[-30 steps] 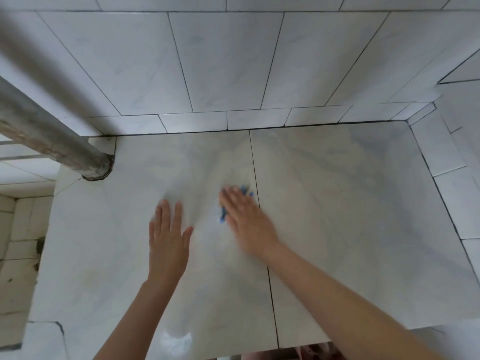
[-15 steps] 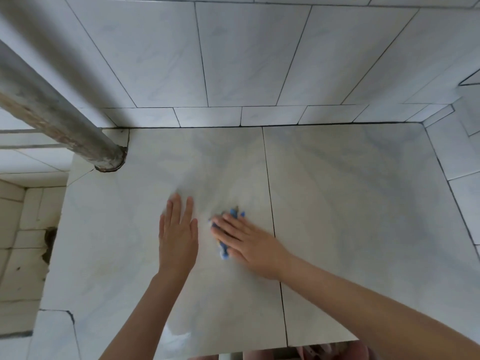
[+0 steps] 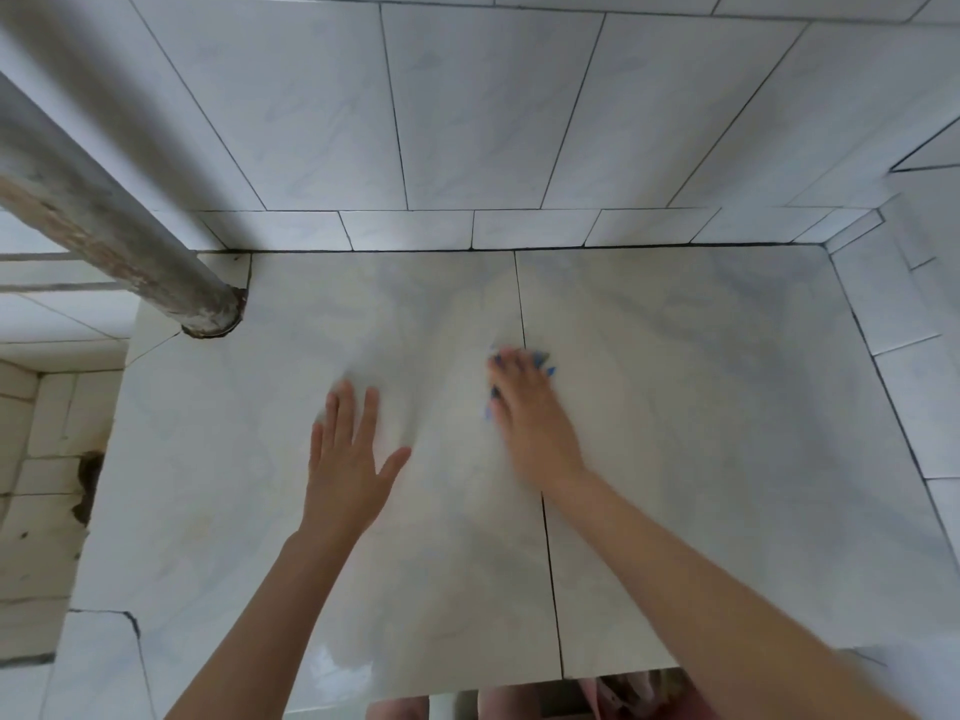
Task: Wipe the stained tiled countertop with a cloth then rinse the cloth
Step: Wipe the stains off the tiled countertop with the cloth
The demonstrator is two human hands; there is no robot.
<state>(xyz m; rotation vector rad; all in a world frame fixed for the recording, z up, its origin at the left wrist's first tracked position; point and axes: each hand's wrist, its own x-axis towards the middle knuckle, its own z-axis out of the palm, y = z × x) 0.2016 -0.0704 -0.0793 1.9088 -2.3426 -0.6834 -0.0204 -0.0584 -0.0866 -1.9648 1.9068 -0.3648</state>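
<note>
- Countertop: one tiled surface made of two large pale marbled tiles. One dark grout joint runs from the back wall to the near edge between them.
- Hands in view: two, both bare and both palm down on the countertop.
- Left hand: lies flat on the left tile with the fingers straight and the thumb spread to the side. It holds nothing.
- Right hand: lies near the grout joint with its fingers stretched forward over the cloth, pressing it onto the surface. No finger is seen to wrap round the cloth. The hand is motion-blurred.
- Cloth: one, blue, lying on the countertop under the right fingers, at the grout joint. Only small blue edges show, past the fingertips and along the thumb side.
- The two hands are apart, with bare tile between them.
- Pipe: one grey, worn pipe, meeting the countertop at its far left corner.
- Wall: tiled, with one row of narrow tiles at the base and larger tiles above.
- Near left corner: one cracked tile with a dark line.
</note>
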